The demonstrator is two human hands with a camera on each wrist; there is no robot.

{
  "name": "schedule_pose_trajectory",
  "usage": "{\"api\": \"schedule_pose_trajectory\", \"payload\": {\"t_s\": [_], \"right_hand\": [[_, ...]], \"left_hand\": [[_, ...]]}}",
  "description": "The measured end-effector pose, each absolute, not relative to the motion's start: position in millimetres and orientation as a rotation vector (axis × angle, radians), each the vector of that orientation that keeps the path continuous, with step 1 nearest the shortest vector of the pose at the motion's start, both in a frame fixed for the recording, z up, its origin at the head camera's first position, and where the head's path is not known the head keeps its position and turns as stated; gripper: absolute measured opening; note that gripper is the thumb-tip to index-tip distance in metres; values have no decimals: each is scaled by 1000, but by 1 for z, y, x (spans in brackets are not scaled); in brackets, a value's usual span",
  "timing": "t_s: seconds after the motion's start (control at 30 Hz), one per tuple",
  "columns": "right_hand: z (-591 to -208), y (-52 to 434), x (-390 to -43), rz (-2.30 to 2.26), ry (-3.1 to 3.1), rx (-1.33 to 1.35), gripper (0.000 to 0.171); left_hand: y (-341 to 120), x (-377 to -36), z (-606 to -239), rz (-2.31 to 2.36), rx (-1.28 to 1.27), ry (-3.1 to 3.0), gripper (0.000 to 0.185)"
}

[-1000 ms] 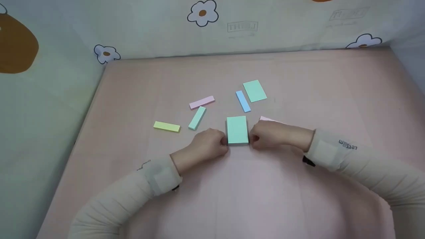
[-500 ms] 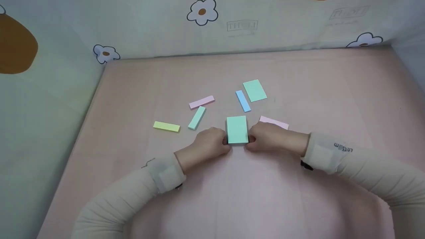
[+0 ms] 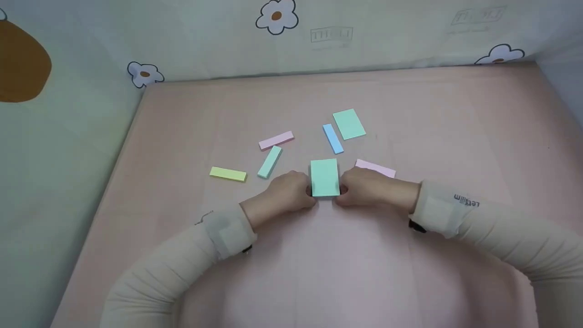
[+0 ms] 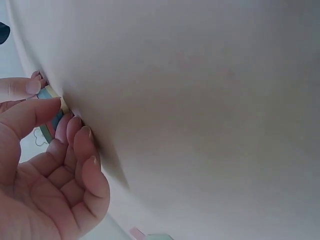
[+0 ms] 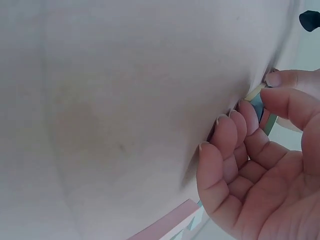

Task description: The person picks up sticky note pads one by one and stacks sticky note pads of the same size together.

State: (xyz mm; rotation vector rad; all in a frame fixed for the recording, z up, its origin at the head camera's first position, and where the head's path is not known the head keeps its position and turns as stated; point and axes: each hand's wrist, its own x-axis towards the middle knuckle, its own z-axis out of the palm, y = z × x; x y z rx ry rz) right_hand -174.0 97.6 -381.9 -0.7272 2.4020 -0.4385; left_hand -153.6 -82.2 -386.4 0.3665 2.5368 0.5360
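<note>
While the stack [image 3: 324, 177] sits on the table [image 3: 328, 264] between them, the left hand [image 3: 291, 191] and right hand [image 3: 365, 187] pinch its sides in a snug grip, seemingly aligning layers, the next move probably needing even pressure.

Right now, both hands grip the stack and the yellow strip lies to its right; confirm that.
Not quite: in the head view, the yellow strip lies to the left of the stack, not the right. The left hand and right hand do both grip the stack.
</note>
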Motion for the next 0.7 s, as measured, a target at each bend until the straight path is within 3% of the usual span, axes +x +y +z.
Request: {"api": "schedule_pose_trajectory", "payload": {"t_s": [0.33, 0.7], "right_hand": [[-379, 96, -177, -427, 2355, -663, 17], [-374, 94, -180, -468, 2306, -608, 21]], "left_hand": [[-80, -158, -381, 495, 343, 2501, 11], [-75, -157, -373, 446, 308, 2508, 32]]}}
